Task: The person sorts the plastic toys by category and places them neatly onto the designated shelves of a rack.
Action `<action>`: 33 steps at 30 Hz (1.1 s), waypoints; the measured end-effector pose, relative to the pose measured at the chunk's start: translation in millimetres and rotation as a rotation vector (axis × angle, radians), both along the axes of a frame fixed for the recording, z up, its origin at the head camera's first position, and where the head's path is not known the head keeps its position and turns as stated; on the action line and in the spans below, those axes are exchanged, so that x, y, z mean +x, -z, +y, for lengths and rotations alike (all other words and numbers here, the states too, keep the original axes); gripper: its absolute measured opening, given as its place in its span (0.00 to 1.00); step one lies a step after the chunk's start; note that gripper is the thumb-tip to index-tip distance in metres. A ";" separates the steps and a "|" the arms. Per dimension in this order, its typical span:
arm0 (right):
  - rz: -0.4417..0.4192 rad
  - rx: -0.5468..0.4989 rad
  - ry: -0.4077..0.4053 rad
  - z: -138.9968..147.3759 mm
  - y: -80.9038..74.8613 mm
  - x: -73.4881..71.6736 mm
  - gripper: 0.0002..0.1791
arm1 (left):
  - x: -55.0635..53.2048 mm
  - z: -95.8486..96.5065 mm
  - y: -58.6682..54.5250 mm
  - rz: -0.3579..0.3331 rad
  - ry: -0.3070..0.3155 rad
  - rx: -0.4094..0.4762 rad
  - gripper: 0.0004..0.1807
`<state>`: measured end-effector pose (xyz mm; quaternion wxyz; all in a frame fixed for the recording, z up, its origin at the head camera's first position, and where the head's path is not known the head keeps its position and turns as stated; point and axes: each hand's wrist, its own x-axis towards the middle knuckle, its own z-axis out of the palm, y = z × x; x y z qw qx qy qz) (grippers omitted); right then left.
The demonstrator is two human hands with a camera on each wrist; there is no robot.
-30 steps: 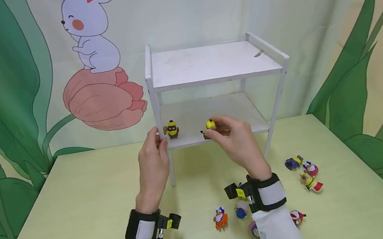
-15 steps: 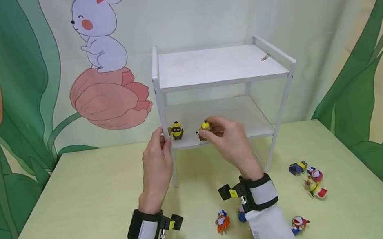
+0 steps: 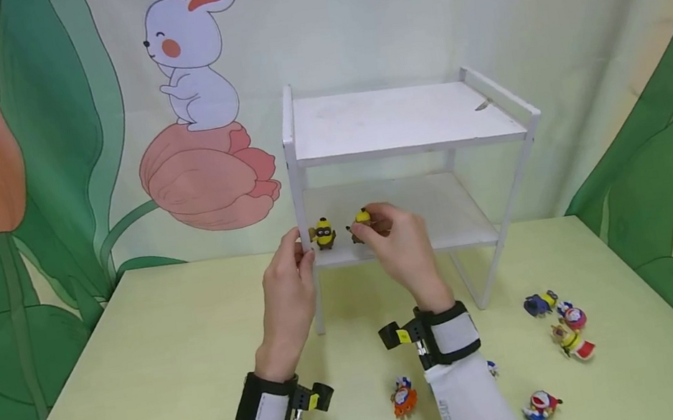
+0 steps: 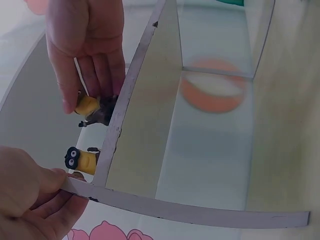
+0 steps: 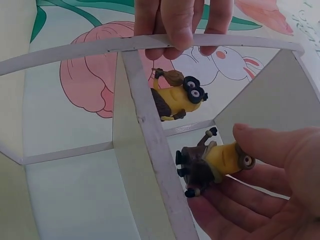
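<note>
My left hand [image 3: 287, 297] grips the left front leg of a small white two-tier shelf [image 3: 394, 118]. Between the thumb and fingers of my right hand [image 3: 406, 250] is a yellow-and-brown minion figure [image 5: 220, 160], held by its head at the front of the lower tier. Its feet are close to the tier's front edge; I cannot tell whether they touch the surface. Just to the left, a second minion figure [image 3: 324, 233], with black goggles and a brown club, stands upright on the lower tier near the leg that my left hand holds.
On the yellow-green table [image 3: 192, 377] lie several toy figures: an orange one [image 3: 404, 397], a red-and-blue one [image 3: 542, 406], a red-caped one [image 3: 573, 341], a pink-and-white one [image 3: 571, 315] and a dark blue one [image 3: 540, 304]. My right forearm partly covers another. A printed curtain hangs behind.
My right hand has moved left with its minion figure, closer to the standing one. My left hand keeps its grip on the shelf leg. The head view has shifted a little.
</note>
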<state>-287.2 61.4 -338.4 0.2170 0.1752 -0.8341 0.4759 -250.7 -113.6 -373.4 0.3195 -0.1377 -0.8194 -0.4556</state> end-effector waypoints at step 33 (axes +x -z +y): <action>-0.062 0.047 0.019 -0.5 6.3 -10.2 0.22 | 0.9 3.2 -2.4 -0.010 -0.017 -0.007 0.19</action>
